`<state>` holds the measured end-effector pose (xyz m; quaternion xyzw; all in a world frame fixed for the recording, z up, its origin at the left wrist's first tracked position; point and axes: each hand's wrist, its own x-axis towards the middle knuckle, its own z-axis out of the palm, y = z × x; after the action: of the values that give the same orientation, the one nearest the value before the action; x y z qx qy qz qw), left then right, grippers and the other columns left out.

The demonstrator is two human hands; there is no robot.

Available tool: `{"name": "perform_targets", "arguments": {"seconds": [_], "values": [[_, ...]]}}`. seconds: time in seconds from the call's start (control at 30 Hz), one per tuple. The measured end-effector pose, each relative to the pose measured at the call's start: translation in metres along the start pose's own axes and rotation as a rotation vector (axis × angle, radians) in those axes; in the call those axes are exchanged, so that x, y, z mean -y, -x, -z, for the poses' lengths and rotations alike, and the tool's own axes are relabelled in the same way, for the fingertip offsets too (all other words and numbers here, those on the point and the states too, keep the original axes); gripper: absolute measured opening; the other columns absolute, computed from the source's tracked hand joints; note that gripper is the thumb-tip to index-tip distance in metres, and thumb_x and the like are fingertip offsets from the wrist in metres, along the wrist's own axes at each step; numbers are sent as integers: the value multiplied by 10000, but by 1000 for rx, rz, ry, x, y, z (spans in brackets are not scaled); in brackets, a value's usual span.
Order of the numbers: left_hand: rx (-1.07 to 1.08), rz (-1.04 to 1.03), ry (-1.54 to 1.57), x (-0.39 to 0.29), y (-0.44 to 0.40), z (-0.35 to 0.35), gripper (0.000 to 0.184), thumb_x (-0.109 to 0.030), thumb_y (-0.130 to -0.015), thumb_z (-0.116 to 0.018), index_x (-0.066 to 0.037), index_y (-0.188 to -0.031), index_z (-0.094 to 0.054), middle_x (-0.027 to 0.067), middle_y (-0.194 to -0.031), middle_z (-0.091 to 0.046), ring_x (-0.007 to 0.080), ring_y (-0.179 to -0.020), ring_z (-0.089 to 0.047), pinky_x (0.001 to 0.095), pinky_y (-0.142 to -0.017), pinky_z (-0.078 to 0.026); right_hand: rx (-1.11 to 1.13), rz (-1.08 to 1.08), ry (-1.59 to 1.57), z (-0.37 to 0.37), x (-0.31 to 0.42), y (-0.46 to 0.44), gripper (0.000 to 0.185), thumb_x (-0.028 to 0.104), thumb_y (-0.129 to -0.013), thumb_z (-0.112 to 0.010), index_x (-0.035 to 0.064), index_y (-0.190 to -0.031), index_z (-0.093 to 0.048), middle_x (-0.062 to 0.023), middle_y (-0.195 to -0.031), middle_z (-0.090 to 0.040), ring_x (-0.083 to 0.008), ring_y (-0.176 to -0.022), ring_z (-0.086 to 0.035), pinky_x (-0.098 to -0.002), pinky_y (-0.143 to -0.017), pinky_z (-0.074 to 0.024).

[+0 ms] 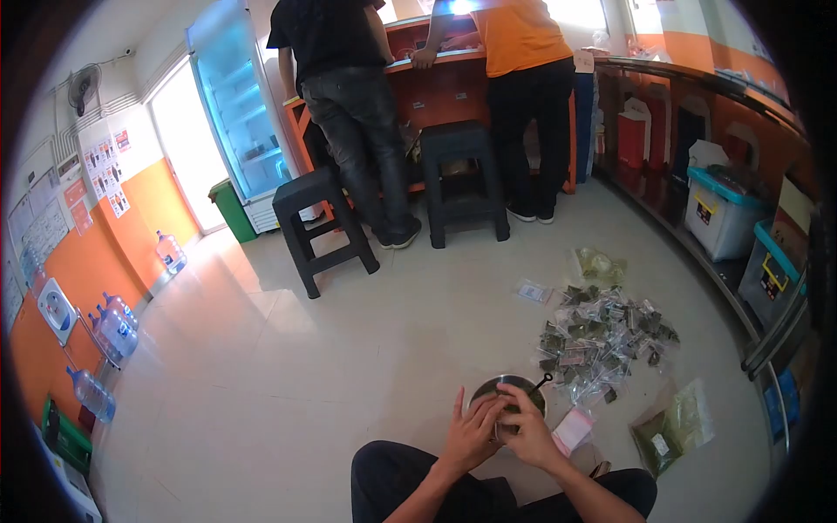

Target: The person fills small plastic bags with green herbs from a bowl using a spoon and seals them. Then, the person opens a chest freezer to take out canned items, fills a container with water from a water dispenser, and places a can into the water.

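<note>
A round metal bowl (534, 390) rests in front of my crossed legs, with a dark-handled spoon (542, 383) sticking out over its right rim. My left hand (473, 429) and my right hand (528, 431) meet above the bowl's near side. Their fingers are bent together, closed around something small that they mostly hide; I cannot make out what it is. Beside my right hand lies a pack of small clear bags with a pink edge (573, 429). Right of that is a large plastic bag of dried green herb (660, 438).
Many small filled sachets (602, 336) lie heaped on the floor to the right, near another clear bag (599, 266). Two black stools (323, 222) and two standing people (527, 70) are ahead. Shelving with lidded boxes (724, 213) runs along the right; water bottles (115, 327) stand left.
</note>
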<state>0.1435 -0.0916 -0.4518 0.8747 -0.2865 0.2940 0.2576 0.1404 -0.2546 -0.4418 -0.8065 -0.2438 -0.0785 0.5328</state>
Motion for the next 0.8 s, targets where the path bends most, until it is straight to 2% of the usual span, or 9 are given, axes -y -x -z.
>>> {"name": "perform_targets", "arguments": {"seconds": [0.07,0.2,0.3,0.37,0.47,0.57,0.67,0.8], "values": [[15,37,-36,8,18,-18,502,-187,-664,-834,-120,-1122,-641,-11,-1028,-693,207,-968,-669,561,-1136,-264,16,-52,-60,-9,0,4,163,-23,-760,-727,-16,-920,-760,-190,-1477,-441,-346,-1310,-515,-424,-1036,-478],[-7,11,-89,10,20,-17,396,-134,-705,-786,-124,-1073,-640,-13,-1026,-679,176,-975,-659,574,-1113,-271,44,-146,24,-11,-8,6,172,8,-759,-743,-18,-929,-756,-197,-1497,-420,-378,-1346,-476,-434,-1074,-444],[-66,10,-29,2,14,-15,333,-89,-753,-716,-120,-1079,-657,-17,-1010,-665,156,-985,-649,524,-1111,-290,41,-237,78,-10,-4,7,220,36,-758,-755,-14,-972,-753,-200,-1534,-367,-390,-1370,-445,-444,-1102,-416],[-70,32,-15,0,16,-18,336,-89,-757,-713,-113,-1088,-660,-4,-1038,-665,166,-998,-647,500,-1095,-322,71,-212,103,-9,-14,10,259,62,-758,-768,-9,-1006,-748,-200,-1568,-315,-395,-1384,-427,-451,-1115,-400],[-67,49,-31,3,20,-23,363,-97,-756,-717,-101,-1114,-657,16,-1081,-666,184,-1026,-645,471,-1085,-360,212,-129,-105,-7,-34,9,282,96,-769,-782,-2,-1030,-739,-201,-1606,-239,-406,-1400,-403,-461,-1122,-389],[-77,7,-27,5,17,-20,387,-106,-728,-742,-95,-1104,-651,24,-1087,-682,196,-1039,-655,466,-1074,-388,148,-255,-97,-16,-27,10,253,107,-796,-773,-1,-1022,-738,-204,-1613,-227,-414,-1410,-390,-461,-1117,-389],[-61,-12,19,7,19,-25,400,-101,-707,-755,-91,-1094,-652,24,-1091,-694,195,-1055,-661,472,-1067,-404,77,-275,-6,-16,-25,12,229,106,-820,-755,-12,-1015,-734,-212,-1613,-230,-421,-1411,-386,-461,-1109,-396],[-26,9,71,8,23,-27,447,-88,-733,-725,-101,-1172,-647,17,-1011,-681,178,-1004,-667,445,-1084,-398,184,-259,-54,-8,-25,10,232,129,-827,-751,-21,-1002,-728,-218,-1608,-246,-397,-1385,-432,-448,-1097,-409]]}}
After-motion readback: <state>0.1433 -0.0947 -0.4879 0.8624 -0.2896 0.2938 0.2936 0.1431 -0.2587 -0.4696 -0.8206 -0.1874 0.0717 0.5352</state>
